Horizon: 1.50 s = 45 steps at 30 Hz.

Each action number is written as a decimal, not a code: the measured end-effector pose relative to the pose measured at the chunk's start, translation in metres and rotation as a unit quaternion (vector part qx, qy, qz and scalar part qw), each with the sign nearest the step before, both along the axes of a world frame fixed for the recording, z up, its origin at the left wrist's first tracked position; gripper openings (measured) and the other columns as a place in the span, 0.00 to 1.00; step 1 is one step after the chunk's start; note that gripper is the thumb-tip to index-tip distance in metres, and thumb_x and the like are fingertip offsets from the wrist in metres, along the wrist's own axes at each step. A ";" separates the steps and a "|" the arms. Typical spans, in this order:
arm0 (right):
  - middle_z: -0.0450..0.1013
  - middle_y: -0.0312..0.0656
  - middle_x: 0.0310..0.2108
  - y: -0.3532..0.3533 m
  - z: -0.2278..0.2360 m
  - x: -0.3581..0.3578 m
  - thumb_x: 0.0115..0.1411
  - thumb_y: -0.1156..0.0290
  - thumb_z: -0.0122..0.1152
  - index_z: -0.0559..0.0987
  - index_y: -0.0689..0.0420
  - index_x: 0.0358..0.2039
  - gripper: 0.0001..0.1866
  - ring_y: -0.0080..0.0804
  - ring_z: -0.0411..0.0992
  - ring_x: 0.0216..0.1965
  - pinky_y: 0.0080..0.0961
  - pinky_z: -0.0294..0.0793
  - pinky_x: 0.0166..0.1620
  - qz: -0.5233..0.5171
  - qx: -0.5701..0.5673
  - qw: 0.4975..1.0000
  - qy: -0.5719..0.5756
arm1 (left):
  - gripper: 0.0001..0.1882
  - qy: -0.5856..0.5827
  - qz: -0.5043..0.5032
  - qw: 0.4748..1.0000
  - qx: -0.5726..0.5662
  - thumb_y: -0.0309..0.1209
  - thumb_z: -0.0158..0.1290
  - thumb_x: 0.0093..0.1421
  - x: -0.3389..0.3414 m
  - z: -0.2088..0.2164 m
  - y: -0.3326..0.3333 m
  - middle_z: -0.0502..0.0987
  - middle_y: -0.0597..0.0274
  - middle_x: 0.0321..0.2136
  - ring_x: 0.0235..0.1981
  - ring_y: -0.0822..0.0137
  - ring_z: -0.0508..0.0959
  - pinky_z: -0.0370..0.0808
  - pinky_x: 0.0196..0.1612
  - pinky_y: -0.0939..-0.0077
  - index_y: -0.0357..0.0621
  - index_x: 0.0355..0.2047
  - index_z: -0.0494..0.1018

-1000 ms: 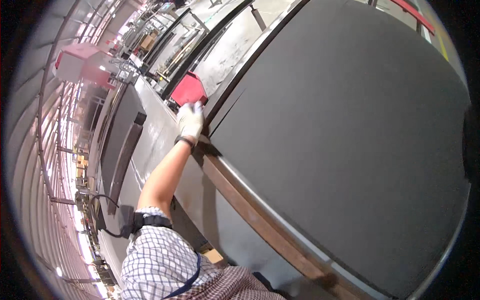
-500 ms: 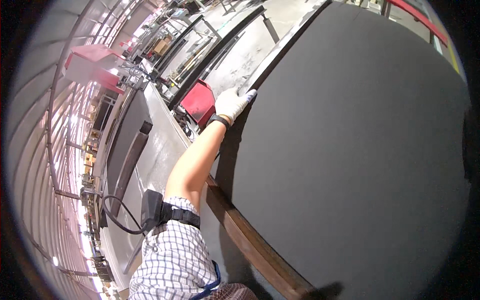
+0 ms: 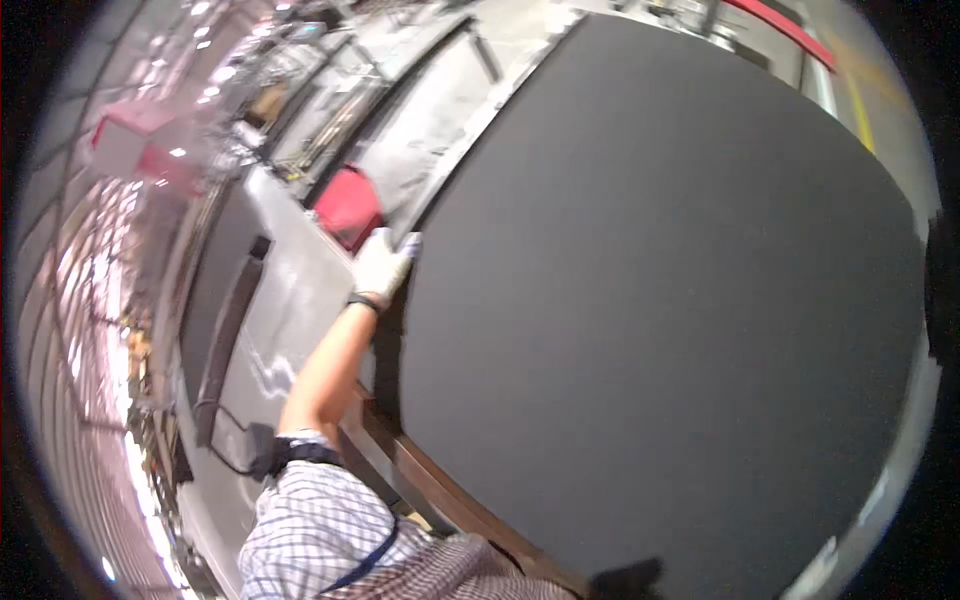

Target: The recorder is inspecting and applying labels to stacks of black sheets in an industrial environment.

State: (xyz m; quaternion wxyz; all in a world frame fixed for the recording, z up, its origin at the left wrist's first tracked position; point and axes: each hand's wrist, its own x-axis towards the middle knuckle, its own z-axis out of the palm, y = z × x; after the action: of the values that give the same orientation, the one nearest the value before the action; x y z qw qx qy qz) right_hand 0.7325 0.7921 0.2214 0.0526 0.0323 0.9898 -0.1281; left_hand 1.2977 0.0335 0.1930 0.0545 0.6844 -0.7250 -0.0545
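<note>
A large flat dark grey sheet (image 3: 650,290) fills the middle and right of the view. My left hand (image 3: 381,268), in a whitish glove with a dark band at the wrist, is closed on the sheet's left edge; some of its fingers are hidden there. The sheet lies over or against a brown rail (image 3: 440,485) along its near left side. My right hand is out of view.
A red box-shaped part (image 3: 350,207) sits just beyond my left hand. On the left is a shiny metal table (image 3: 285,270) bearing a long dark bar (image 3: 232,325). A red bar (image 3: 785,32) crosses beyond the sheet's far right corner.
My left hand and the sheet's edge have shifted left and down in the view. More of the sheet's right and lower edge shows. The surroundings have shifted left too and are blurred.
</note>
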 end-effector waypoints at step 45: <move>0.70 0.48 0.54 0.077 -0.056 0.166 0.67 0.52 0.45 0.71 0.71 0.53 0.31 0.38 0.68 0.53 0.34 0.65 0.56 -0.296 -0.437 0.832 0.170 | 0.28 0.516 0.174 0.817 0.193 0.49 0.40 0.67 0.222 -0.084 0.126 0.74 0.54 0.48 0.44 0.59 0.75 0.73 0.48 0.66 0.40 0.56 0.67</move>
State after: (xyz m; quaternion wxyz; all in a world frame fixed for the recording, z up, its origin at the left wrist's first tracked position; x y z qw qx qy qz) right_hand 0.8981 0.8691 0.1653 -0.1481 0.2756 0.7671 -0.5600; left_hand 1.5201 0.1595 0.1086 0.2959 0.6674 -0.4343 -0.5276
